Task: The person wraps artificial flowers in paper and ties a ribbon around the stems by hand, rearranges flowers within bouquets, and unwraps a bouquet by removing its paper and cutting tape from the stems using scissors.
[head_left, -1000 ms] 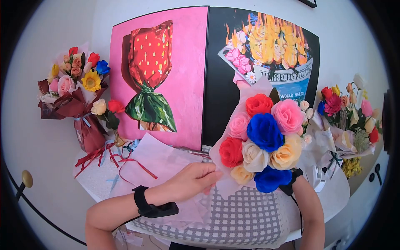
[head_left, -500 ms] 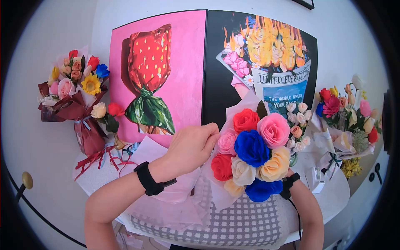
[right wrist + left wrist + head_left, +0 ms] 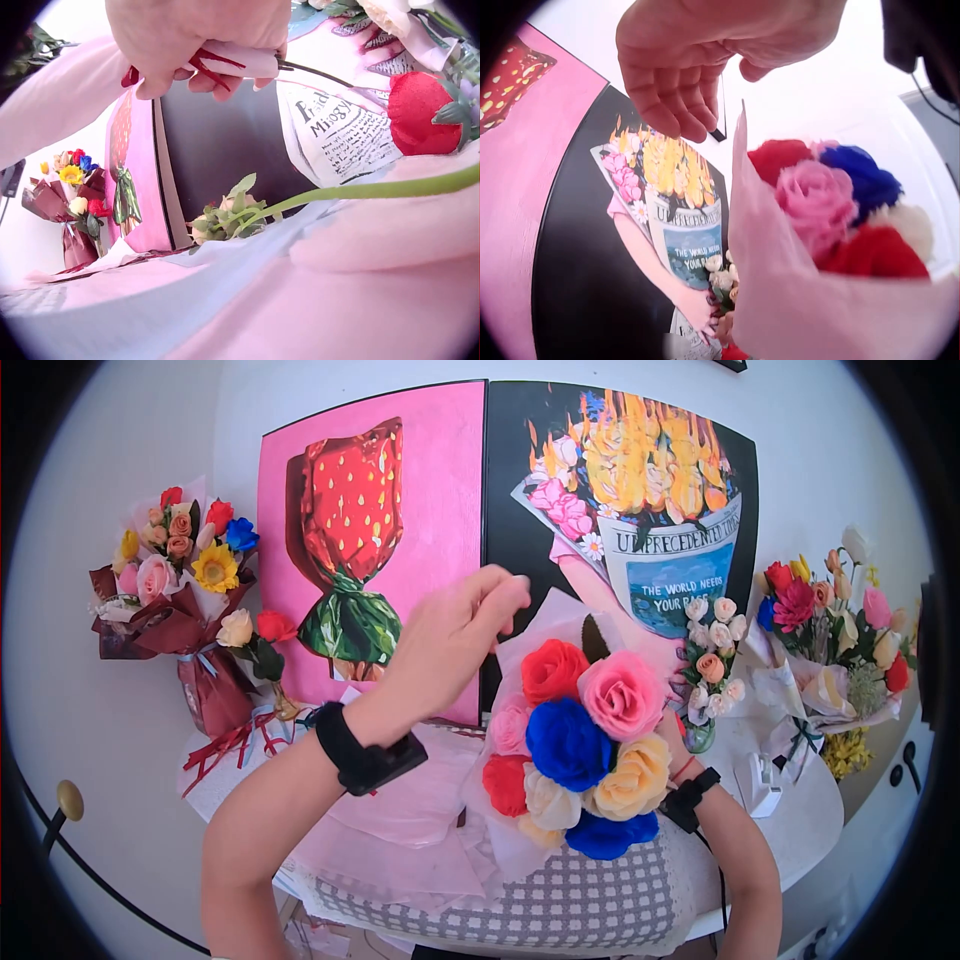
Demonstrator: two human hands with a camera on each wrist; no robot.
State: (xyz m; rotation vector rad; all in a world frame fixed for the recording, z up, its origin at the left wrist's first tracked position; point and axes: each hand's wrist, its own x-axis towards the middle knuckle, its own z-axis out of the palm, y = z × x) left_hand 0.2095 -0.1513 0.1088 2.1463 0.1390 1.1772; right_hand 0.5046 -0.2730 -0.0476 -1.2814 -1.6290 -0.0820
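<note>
A bouquet (image 3: 570,745) of red, pink, blue, cream and white roses, in pale pink wrapping paper, stands up in front of me. My right hand (image 3: 195,34) grips its wrapped stem bundle, with red ribbon (image 3: 214,71) showing between the fingers. In the head view the blooms hide most of that hand. My left hand (image 3: 455,635) is raised to the left of the bouquet, above its paper edge. Its fingers (image 3: 671,101) hang loosely curled with nothing in them, and the wrapping paper (image 3: 754,225) stands just below.
A maroon-wrapped bouquet (image 3: 215,685) stands at the left, with red ribbons (image 3: 225,745) by it. Pink paper sheets (image 3: 390,810) lie on a checked grey cloth (image 3: 570,905). Two paintings (image 3: 440,490) lean at the back. A white-wrapped bouquet (image 3: 800,695) stands at the right.
My left hand has left the bouquet's paper edge and risen up and away from it. The bouquet, held in my right hand, has shifted left and slightly down.
</note>
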